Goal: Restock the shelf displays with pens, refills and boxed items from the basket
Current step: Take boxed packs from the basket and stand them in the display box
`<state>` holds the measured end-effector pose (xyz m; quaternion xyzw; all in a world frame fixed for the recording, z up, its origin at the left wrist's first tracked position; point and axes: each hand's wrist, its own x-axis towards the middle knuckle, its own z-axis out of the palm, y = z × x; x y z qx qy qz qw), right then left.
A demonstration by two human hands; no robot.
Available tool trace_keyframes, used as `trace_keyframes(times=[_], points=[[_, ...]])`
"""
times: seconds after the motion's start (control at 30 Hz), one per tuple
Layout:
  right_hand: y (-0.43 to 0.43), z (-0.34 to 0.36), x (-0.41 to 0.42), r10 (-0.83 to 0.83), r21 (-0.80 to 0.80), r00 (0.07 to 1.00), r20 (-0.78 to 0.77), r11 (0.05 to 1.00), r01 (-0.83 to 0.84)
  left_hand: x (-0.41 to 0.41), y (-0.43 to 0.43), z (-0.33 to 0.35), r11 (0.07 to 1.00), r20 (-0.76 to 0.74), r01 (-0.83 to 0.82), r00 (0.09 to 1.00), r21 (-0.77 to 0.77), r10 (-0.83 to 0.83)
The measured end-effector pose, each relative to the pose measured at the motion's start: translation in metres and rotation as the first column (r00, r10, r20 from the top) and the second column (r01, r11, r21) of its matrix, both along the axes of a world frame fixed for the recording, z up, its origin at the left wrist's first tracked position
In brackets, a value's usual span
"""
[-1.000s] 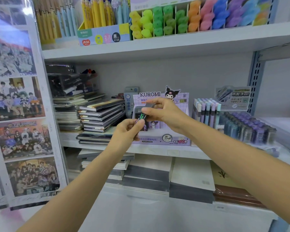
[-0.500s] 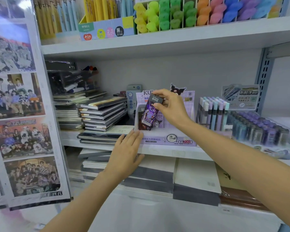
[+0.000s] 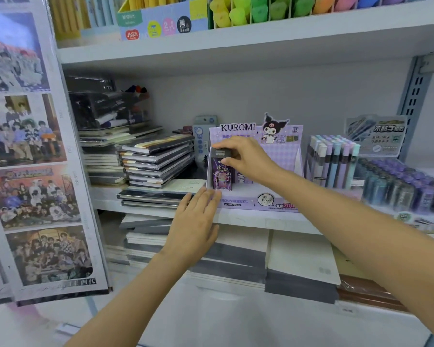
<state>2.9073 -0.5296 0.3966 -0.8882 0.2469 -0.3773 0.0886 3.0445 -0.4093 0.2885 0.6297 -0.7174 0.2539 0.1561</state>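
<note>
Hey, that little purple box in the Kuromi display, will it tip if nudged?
Probably tippy: the purple box stands tall and narrow on its small end. Likely light and stiff: the right hand pinches just its top. The Kuromi display may slide; the left hand touches its front corner.

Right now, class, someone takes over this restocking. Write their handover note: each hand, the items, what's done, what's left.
Right hand pinches the top of a purple box, upright at the left end of the Kuromi display.
Left hand open, fingers against the display's front left corner.
Done: box stands in display.
Left: let go, fill the free space beside it.
Basket not in view.
</note>
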Motion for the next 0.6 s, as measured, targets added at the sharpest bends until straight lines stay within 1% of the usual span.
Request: trace_keyframes(times=[0.07, 0.13, 0.2, 0.27, 0.37, 0.47, 0.53, 0.6], points=[[0.005, -0.010, 0.005, -0.076, -0.147, 0.996, -0.040, 0.987, 0.069, -0.001, 0.000, 0.000, 1.000, 0.002, 0.000, 1.000, -0.001, 0.000], [0.009, -0.021, 0.008, -0.165, -0.265, 0.986, 0.004, 0.951, 0.161, -0.001, 0.001, 0.002, 1.000, -0.005, 0.002, 1.000, 0.000, -0.002], [0.010, -0.028, 0.009, -0.233, -0.333, 0.972, 0.039, 0.914, 0.233, -0.002, 0.000, 0.004, 1.000, -0.004, 0.002, 1.000, -0.002, -0.002], [0.010, -0.031, 0.010, -0.291, -0.383, 0.956, 0.019, 0.881, 0.276, -0.002, 0.000, 0.005, 1.000, -0.006, 0.003, 1.000, -0.004, -0.003], [0.008, -0.029, 0.010, -0.306, -0.346, 0.952, -0.018, 0.895, 0.281, -0.003, -0.001, 0.006, 1.000, 0.002, -0.004, 1.000, 0.002, 0.004], [0.010, -0.027, 0.002, -0.235, -0.238, 0.972, -0.022, 0.945, 0.224, -0.004, 0.000, 0.008, 0.999, 0.008, -0.029, 1.000, 0.030, 0.028], [0.019, -0.028, -0.009, -0.171, -0.196, 0.984, 0.040, 0.965, 0.176, -0.010, 0.006, 0.007, 0.999, -0.004, -0.033, 0.999, 0.023, 0.033], [0.034, -0.037, -0.023, -0.078, -0.200, 0.986, 0.149, 0.974, 0.107, -0.020, 0.015, -0.005, 0.998, -0.053, 0.020, 0.998, -0.060, -0.023]])
